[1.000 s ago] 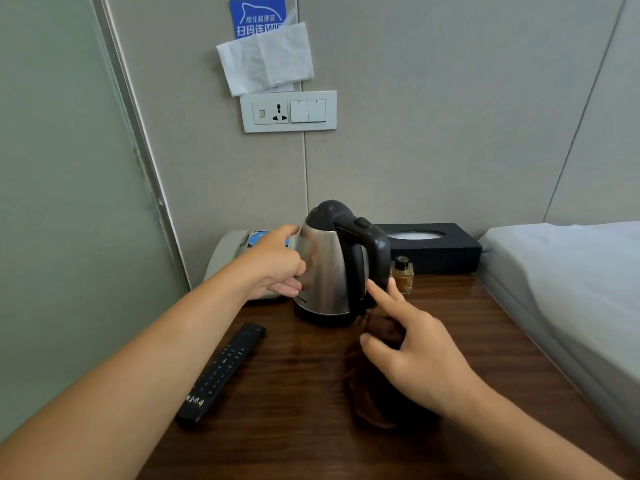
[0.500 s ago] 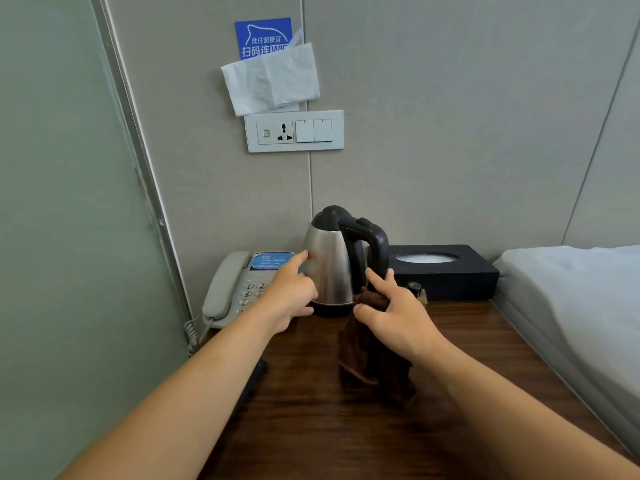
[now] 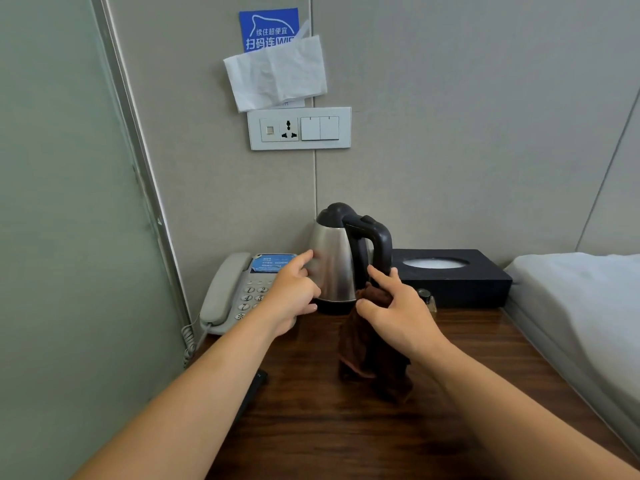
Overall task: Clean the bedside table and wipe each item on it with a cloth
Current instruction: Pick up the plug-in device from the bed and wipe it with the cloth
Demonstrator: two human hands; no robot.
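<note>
Versus half a second ago: little change. Left hand (image 3: 292, 297) still at the kettle (image 3: 334, 263), index fingertip on the steel side, other fingers curled near the base; whether they touch the base I cannot tell. Right hand (image 3: 398, 315) still pinches the brown cloth (image 3: 369, 355) against the lower end of the black handle, thumb under, fingers over; the rest of the cloth hangs down onto the table (image 3: 467, 393). Kettle stands upright at the back of the table, in the same spot as before. Remote (image 3: 256, 386) now almost wholly hidden under the left forearm, only a dark corner showing. Around: grey phone (image 3: 232, 292) just left of the kettle, its keypad partly covered by the left hand; black tissue box (image 3: 450, 275) right of the kettle against the wall; small bottle (image 3: 427, 299) in front of the box, partly hidden behind the right hand. Bed (image 3: 581, 306) borders the table on the right. On the wall above: socket plate (image 3: 299, 128), white tissue (image 3: 277, 72) stuck over a blue sign (image 3: 268, 27).
</note>
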